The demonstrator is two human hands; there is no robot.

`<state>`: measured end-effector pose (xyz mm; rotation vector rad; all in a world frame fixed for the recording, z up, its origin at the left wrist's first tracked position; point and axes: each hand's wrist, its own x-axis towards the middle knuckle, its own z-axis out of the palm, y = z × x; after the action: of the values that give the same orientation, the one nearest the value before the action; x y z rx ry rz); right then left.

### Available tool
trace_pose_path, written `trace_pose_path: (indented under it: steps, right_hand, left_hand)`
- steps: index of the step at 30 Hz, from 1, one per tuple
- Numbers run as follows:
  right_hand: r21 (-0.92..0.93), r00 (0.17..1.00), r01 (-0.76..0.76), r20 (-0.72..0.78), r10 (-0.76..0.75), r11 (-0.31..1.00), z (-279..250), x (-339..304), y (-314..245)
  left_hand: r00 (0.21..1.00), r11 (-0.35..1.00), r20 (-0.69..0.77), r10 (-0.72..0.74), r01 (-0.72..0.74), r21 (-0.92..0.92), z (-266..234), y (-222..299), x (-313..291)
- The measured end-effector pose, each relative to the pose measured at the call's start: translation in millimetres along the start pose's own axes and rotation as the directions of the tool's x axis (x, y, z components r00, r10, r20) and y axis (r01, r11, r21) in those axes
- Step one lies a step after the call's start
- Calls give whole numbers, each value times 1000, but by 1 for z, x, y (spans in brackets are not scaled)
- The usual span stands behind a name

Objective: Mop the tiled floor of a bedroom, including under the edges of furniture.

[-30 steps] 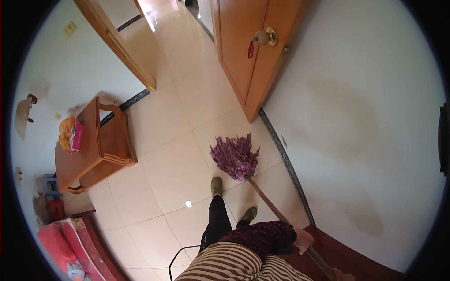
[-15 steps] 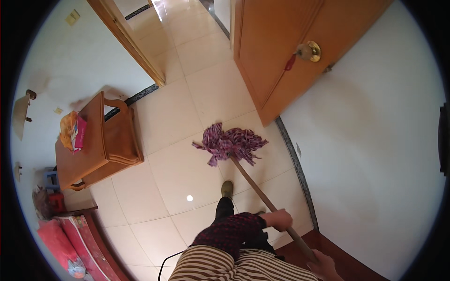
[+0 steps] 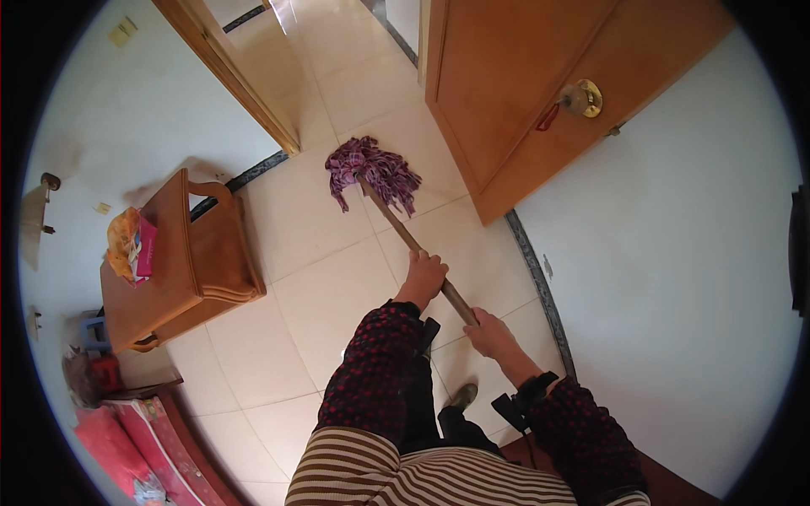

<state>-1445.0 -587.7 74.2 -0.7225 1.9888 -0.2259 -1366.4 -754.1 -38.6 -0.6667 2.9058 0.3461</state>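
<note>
A mop with a long wooden handle (image 3: 395, 221) slants away from me across the tiled floor. Its purple-and-white cloth-strip head (image 3: 376, 173) lies spread on the tiles near the doorway. Closer to the mop head, my left hand (image 3: 426, 273) is wrapped round the handle. Further back, my right hand (image 3: 491, 332) grips the same handle near its end. Both forearms wear dark sleeves with red dots.
An open wooden door (image 3: 523, 101) with a round knob stands ahead right against the white wall (image 3: 658, 253). On the left is a wooden cabinet (image 3: 173, 253) bearing a pink box (image 3: 145, 246). Behind it are a blue stool (image 3: 95, 331) and a red-edged bed (image 3: 156, 438).
The mop head has slid forward and a little left toward the doorway. Both hands have moved forward with the handle, and the right arm has come further into view.
</note>
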Motion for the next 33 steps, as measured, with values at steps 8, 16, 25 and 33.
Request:
trace_pose_path:
  steps: [8,16,25,33]
  right_hand:
    - [-340,996,30,-65,-56,940,-35,-96,38]
    - [-484,985,-61,-170,-26,873,-21,-283,173]
    - [47,989,-129,-63,132,991,22,-484,280]
    - [775,931,-359,256,262,520,34,-460,252]
  left_hand:
    - [981,990,138,138,-134,-36,-23,83,-21]
    - [824,807,159,544,-461,-369,11,281,-105]
    - [119,267,246,962,-603,-752,2,461,-207]
    - [22,226,255,967,-539,-812,22,418,-208]
